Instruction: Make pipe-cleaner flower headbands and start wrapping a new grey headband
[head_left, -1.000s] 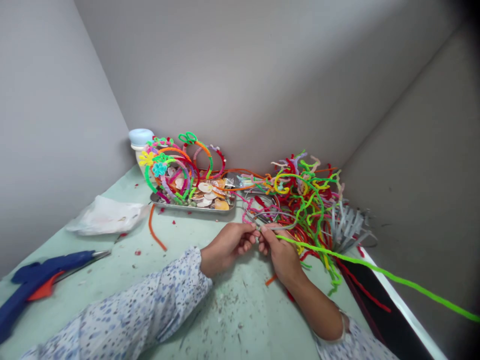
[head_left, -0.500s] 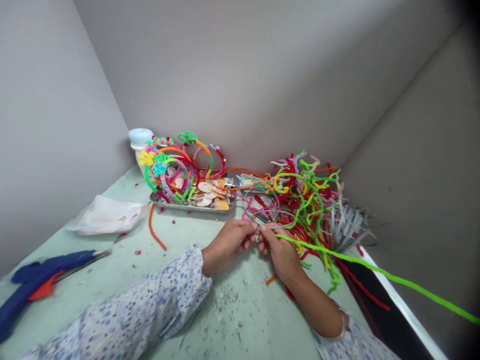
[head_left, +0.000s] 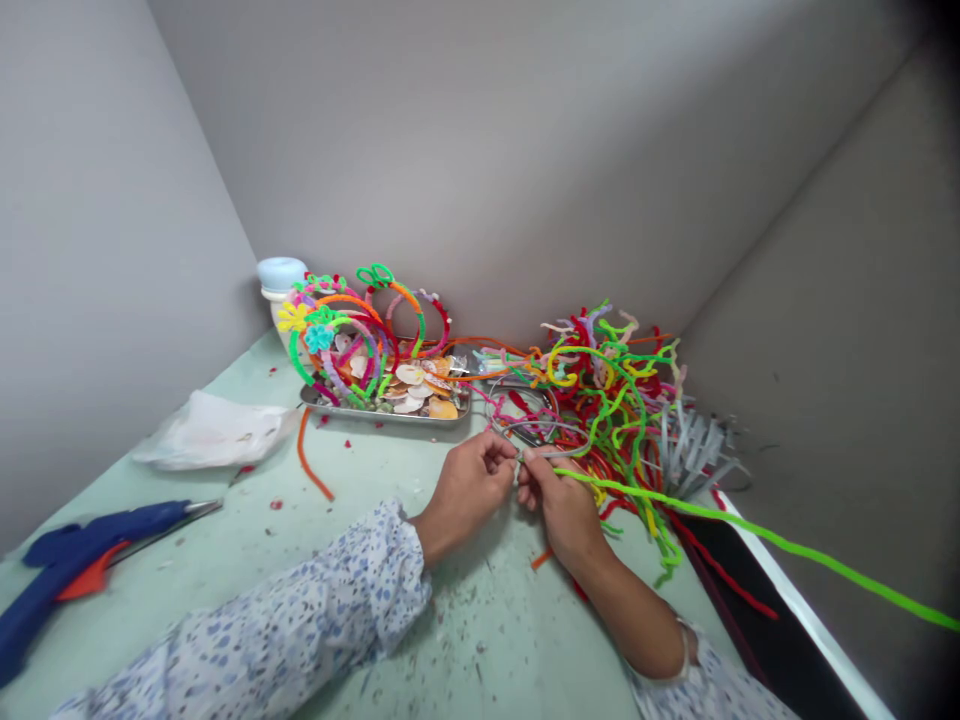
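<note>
My left hand (head_left: pixel 472 485) is closed in a pinch, its fingertips meeting my right hand's at a small end between them. What exactly the left fingers grip is too small to make out. My right hand (head_left: pixel 566 505) is closed on a thin grey headband (head_left: pixel 576 451), whose loop curves away behind the fingers. From that same hand a long bright green pipe cleaner (head_left: pixel 750 533) trails off to the right edge. Just beyond the hands lie more grey hoops (head_left: pixel 491 408) and a tangled heap of coloured pipe cleaners (head_left: pixel 622 385).
A blue glue gun (head_left: pixel 112 535) rests at left, near a white plastic bag (head_left: pixel 217 430). Behind stands a metal tray (head_left: pixel 390 415) of shells, with decorated headbands (head_left: pixel 409 300) over it. A white bottle (head_left: pixel 281 285) is in the corner. Grey strips (head_left: pixel 697 450) lie right.
My left hand has turned and shifted slightly, its fingers rising around the small end. My right hand stays nearly in place, and the green pipe cleaner's far end sits a little higher.
</note>
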